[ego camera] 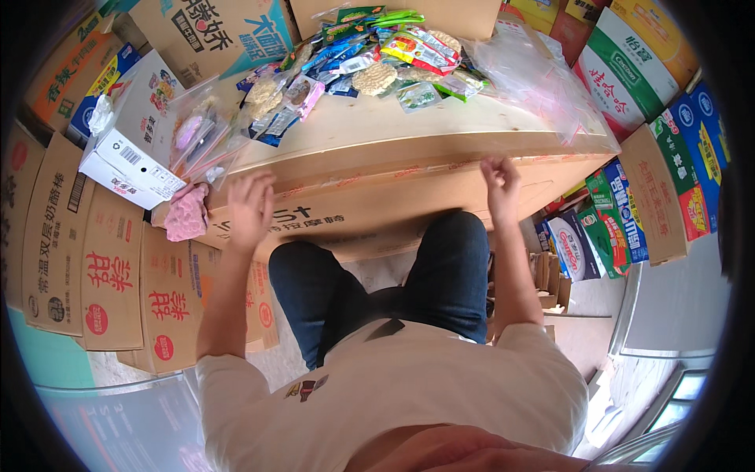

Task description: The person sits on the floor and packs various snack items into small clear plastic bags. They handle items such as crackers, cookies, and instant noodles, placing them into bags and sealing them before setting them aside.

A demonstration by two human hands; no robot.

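My left hand (250, 206) hovers at the near edge of the board-topped table, blurred, fingers apart and nothing in them. A pink cloth (187, 213) hangs over the edge beside it. My right hand (501, 186) is raised before the right part of the same edge, its fingers curled; whether anything small is inside is hidden. Across the wooden tabletop (354, 121) lie round dried noodle cakes (375, 78) among colourful seasoning sachets (419, 50). Clear zip bags (200, 135) holding noodles and packets rest at the left, and a pile of clear plastic bags (525, 71) spreads at the right.
A white carton (135, 141) with crumpled tissue (101, 115) on it stands at the table's left end. Stacked cardboard boxes (112, 271) line the left side, and drink cartons (625, 65) rise on the right. A large carton (377, 218) fronts the table before my knees.
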